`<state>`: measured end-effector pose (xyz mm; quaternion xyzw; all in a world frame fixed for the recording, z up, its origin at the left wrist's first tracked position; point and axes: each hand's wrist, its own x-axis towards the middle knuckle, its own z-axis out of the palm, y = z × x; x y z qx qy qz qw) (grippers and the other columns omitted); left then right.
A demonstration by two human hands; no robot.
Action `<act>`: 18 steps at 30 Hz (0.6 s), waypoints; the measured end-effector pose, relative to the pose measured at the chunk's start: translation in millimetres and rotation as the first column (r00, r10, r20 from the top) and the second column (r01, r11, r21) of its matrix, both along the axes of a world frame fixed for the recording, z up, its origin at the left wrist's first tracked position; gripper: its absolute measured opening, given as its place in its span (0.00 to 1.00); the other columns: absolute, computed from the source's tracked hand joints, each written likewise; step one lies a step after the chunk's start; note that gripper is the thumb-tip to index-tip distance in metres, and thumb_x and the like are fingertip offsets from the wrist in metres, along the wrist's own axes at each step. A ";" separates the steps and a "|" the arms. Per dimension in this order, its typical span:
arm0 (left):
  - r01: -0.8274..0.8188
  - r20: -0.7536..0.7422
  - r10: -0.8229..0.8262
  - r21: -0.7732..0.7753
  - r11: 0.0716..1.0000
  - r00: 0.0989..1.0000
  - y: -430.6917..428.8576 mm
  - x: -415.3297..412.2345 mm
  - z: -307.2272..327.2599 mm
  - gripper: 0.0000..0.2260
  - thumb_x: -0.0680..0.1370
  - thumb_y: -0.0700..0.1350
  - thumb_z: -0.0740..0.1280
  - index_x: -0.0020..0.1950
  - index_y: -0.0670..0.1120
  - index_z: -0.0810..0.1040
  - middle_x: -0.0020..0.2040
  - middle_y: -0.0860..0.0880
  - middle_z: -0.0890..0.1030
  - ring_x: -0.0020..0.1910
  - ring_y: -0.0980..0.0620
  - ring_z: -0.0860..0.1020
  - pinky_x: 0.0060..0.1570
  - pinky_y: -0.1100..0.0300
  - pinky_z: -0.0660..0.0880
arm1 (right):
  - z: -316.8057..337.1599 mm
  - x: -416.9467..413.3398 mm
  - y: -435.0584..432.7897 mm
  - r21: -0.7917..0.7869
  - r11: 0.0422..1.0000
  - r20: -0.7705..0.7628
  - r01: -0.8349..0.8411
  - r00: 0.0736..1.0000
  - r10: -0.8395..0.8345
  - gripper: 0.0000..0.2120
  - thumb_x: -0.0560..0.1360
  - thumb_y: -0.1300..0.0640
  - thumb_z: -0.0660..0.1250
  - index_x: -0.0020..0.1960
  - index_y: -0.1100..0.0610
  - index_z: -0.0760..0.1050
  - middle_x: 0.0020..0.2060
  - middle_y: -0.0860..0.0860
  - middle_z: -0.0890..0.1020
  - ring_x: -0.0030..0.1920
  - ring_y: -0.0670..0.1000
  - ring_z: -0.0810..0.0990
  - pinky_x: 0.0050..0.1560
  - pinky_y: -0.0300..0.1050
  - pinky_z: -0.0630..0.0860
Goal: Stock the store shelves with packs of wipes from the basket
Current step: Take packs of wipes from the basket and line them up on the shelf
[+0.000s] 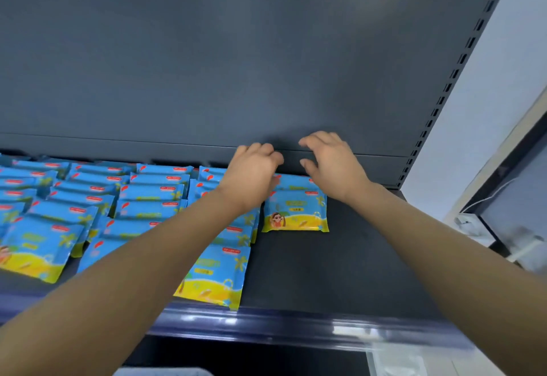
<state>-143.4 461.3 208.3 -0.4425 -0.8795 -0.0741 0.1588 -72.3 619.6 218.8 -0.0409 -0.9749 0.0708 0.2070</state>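
Several blue and yellow packs of wipes (154, 195) lie in overlapping rows across the left and middle of the dark shelf (331, 272). At the right end of the rows, one pack (296, 212) leans face-up against another behind it. My left hand (251, 171) is over the left rear corner of that pair, fingers loosely curled, with nothing visible in them. My right hand (333, 162) hovers just above the rear pack near the back panel, fingers curved and apart, holding nothing. No basket is clearly in view.
The grey back panel (236, 64) rises right behind both hands. A glossy price rail (296, 328) runs along the shelf's front edge. Bare shelf lies to the right of the packs. White cables and a dark frame (488, 221) sit beyond the shelf's right end.
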 end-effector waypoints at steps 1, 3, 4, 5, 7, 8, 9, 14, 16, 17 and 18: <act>-0.001 -0.017 0.001 0.035 0.999 1.000 -12.8 3.8 9.5 0.16 0.77 0.48 0.64 0.64 0.47 0.72 0.59 0.47 0.73 0.61 0.46 0.69 0.58 0.56 0.61 | 6.9 3.9 -10.9 0.026 1.000 -0.034 -0.010 0.999 0.011 0.18 0.76 0.57 0.63 0.65 0.58 0.71 0.61 0.55 0.75 0.62 0.57 0.70 0.61 0.53 0.68; -0.003 -0.050 0.008 0.103 0.995 0.999 -40.7 12.2 28.7 0.16 0.76 0.47 0.65 0.63 0.45 0.73 0.58 0.46 0.74 0.60 0.44 0.69 0.58 0.54 0.61 | 22.4 11.9 -35.2 0.059 0.998 -0.104 -0.030 0.994 0.036 0.18 0.76 0.58 0.63 0.65 0.59 0.71 0.61 0.55 0.74 0.63 0.58 0.70 0.61 0.53 0.68; 0.002 -0.075 0.008 0.136 0.991 0.997 -54.9 16.8 38.3 0.16 0.76 0.47 0.66 0.63 0.44 0.74 0.57 0.45 0.74 0.59 0.43 0.70 0.58 0.53 0.61 | 31.0 15.9 -47.7 0.070 0.997 -0.138 -0.037 0.989 0.046 0.18 0.76 0.58 0.64 0.65 0.59 0.71 0.62 0.56 0.74 0.63 0.58 0.69 0.60 0.53 0.67; 0.008 -0.109 0.011 0.167 0.986 0.994 -70.2 22.2 47.8 0.16 0.75 0.47 0.67 0.62 0.44 0.74 0.56 0.44 0.75 0.58 0.42 0.71 0.57 0.53 0.61 | 39.8 20.4 -61.4 0.081 0.996 -0.169 -0.042 0.984 0.055 0.18 0.76 0.58 0.64 0.65 0.60 0.71 0.62 0.56 0.74 0.63 0.58 0.69 0.60 0.53 0.67; 0.029 -0.188 0.013 0.221 0.975 0.982 -101.5 33.7 65.2 0.16 0.74 0.45 0.69 0.60 0.42 0.76 0.54 0.42 0.76 0.55 0.40 0.72 0.56 0.51 0.62 | 56.1 30.0 -89.6 0.101 0.994 -0.233 -0.049 0.970 0.071 0.18 0.75 0.59 0.65 0.65 0.60 0.71 0.63 0.56 0.73 0.64 0.58 0.69 0.59 0.53 0.67; 0.041 -0.225 0.015 0.243 0.969 0.974 -117.4 39.5 72.8 0.16 0.73 0.44 0.70 0.59 0.41 0.77 0.52 0.42 0.77 0.53 0.39 0.73 0.55 0.50 0.64 | 62.7 34.7 -103.8 0.108 0.993 -0.266 -0.051 0.961 0.079 0.18 0.75 0.59 0.66 0.64 0.60 0.71 0.63 0.56 0.74 0.64 0.58 0.69 0.59 0.53 0.67; 0.050 -0.258 0.021 0.263 0.963 0.966 -133.5 45.7 79.9 0.16 0.72 0.44 0.71 0.58 0.41 0.77 0.50 0.41 0.77 0.51 0.38 0.74 0.54 0.49 0.65 | 68.8 39.9 -118.3 0.112 0.992 -0.301 -0.056 0.949 0.087 0.18 0.74 0.59 0.66 0.63 0.61 0.72 0.62 0.56 0.74 0.64 0.59 0.70 0.58 0.53 0.68; 0.080 -0.349 0.044 0.334 0.939 0.936 -206.5 83.1 101.7 0.16 0.69 0.47 0.67 0.54 0.41 0.78 0.48 0.43 0.78 0.48 0.39 0.76 0.52 0.52 0.64 | 84.5 72.6 -188.9 0.140 0.987 -0.459 -0.083 0.877 0.139 0.18 0.71 0.60 0.68 0.60 0.62 0.74 0.59 0.57 0.76 0.59 0.61 0.74 0.53 0.53 0.70; 0.110 -0.373 0.026 0.339 0.934 0.927 -231.5 99.1 101.8 0.17 0.69 0.47 0.68 0.54 0.41 0.78 0.49 0.42 0.78 0.48 0.39 0.77 0.52 0.52 0.63 | 83.2 86.0 -214.9 0.130 0.987 -0.480 -0.094 0.865 0.146 0.18 0.71 0.60 0.67 0.60 0.62 0.74 0.59 0.57 0.76 0.59 0.60 0.73 0.54 0.53 0.70; 0.122 -0.380 0.016 0.337 0.934 0.925 -244.0 106.3 99.8 0.17 0.69 0.48 0.67 0.54 0.41 0.78 0.49 0.42 0.78 0.48 0.40 0.77 0.51 0.53 0.62 | 80.3 92.6 -226.9 0.116 0.988 -0.482 -0.103 0.864 0.147 0.18 0.71 0.60 0.67 0.61 0.62 0.74 0.60 0.57 0.76 0.60 0.60 0.73 0.54 0.53 0.69; 0.127 -0.374 0.008 0.335 0.933 0.927 -256.5 113.0 95.6 0.17 0.70 0.49 0.66 0.54 0.41 0.77 0.49 0.42 0.78 0.48 0.40 0.76 0.51 0.54 0.62 | 74.5 99.0 -239.2 0.104 0.988 -0.478 -0.115 0.865 0.151 0.18 0.71 0.60 0.67 0.61 0.62 0.74 0.60 0.57 0.76 0.60 0.61 0.73 0.54 0.53 0.69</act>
